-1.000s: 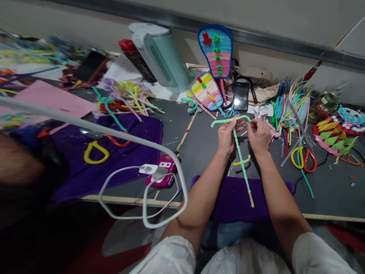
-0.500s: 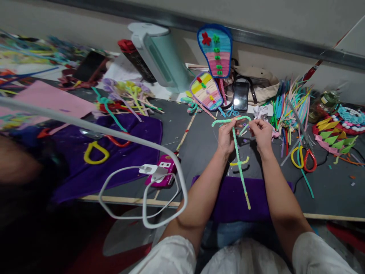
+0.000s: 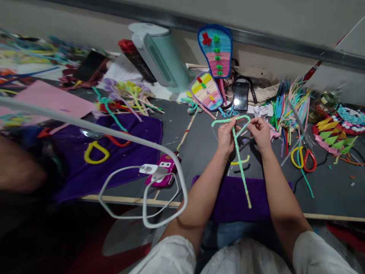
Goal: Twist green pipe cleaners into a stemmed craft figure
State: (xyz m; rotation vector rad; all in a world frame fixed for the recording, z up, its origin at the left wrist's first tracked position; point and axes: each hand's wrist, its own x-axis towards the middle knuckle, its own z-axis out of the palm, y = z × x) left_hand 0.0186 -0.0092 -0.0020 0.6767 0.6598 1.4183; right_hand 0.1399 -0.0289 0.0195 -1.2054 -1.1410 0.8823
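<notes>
A light green pipe cleaner [image 3: 239, 158] with a yellowish lower end is bent into a shape with a long stem, a top bar and a slanting piece on the right. My left hand [image 3: 226, 136] is closed on it where the bar meets the stem. At the right-hand bend, my right hand [image 3: 260, 133] pinches with fingertips against the pipe cleaner; its exact grip is partly hidden. A short curved yellow pipe cleaner [image 3: 244, 161] shows by the stem; whether they touch I cannot tell. Below lies a folded purple cloth [image 3: 242, 190].
Right of my hands are scissors [image 3: 309, 160] and a bundle of pipe cleaners [image 3: 293, 104]. A phone [image 3: 241, 96] and two decorated fans [image 3: 215, 49] stand behind. Leftward are a power strip [image 3: 162, 171], a white cable [image 3: 179, 167], a jug [image 3: 165, 57] and another person's arm [image 3: 19, 163].
The slanting right-hand piece of the green pipe cleaner now reaches the stem, forming a closed loop. My right hand has shifted slightly left and down. My left hand stays in place.
</notes>
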